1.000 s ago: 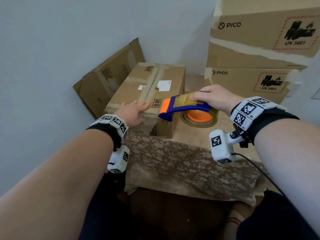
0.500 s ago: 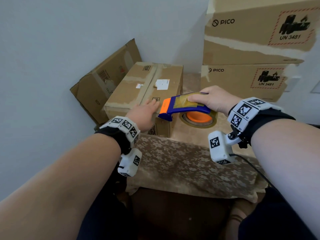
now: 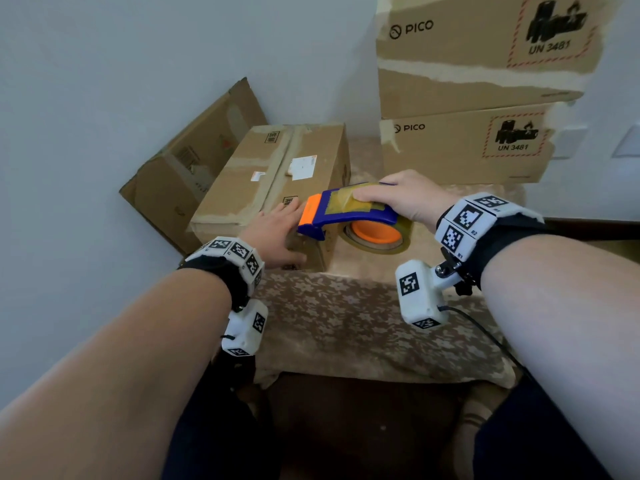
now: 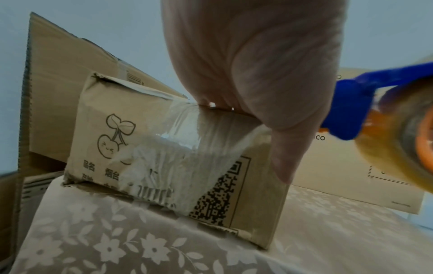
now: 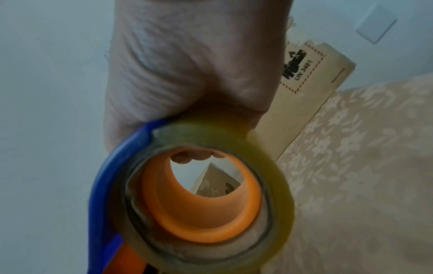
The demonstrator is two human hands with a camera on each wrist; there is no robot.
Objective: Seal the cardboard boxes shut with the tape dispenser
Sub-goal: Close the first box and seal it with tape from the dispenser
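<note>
Since a second ago, the left hand (image 3: 277,233) has slid rightward along the near top edge of the small brown cardboard box (image 3: 277,174), from its middle to the corner at the hand's 3 o'clock, and the camera has dipped closer. That hand now lies flat, fingers straight over the top and thumb down the front face (image 4: 288,148), which carries crinkled clear tape, a cherry drawing and a QR code.

The right hand (image 3: 408,199) grips the blue and orange plastic tape dispenser (image 3: 339,213) from above, fingers curled round its handle; the dispenser's orange nose is just beside the left fingertips, at the box's near right corner. Whether it touches the cardboard I cannot tell. One roll of clear tape (image 5: 211,194) sits on its orange hub.

Boxes count four: the small one under the hand, one flattened carton (image 3: 194,161) leaning on the wall at its 10 o'clock, and two stacked PICO cartons (image 3: 467,147) at 2 o'clock, both marked UN 3481.

All stand on a beige floral tablecloth (image 3: 363,323) in a corner of pale blue-white walls (image 3: 104,98), with a white wall plate (image 5: 377,24) at the right.
</note>
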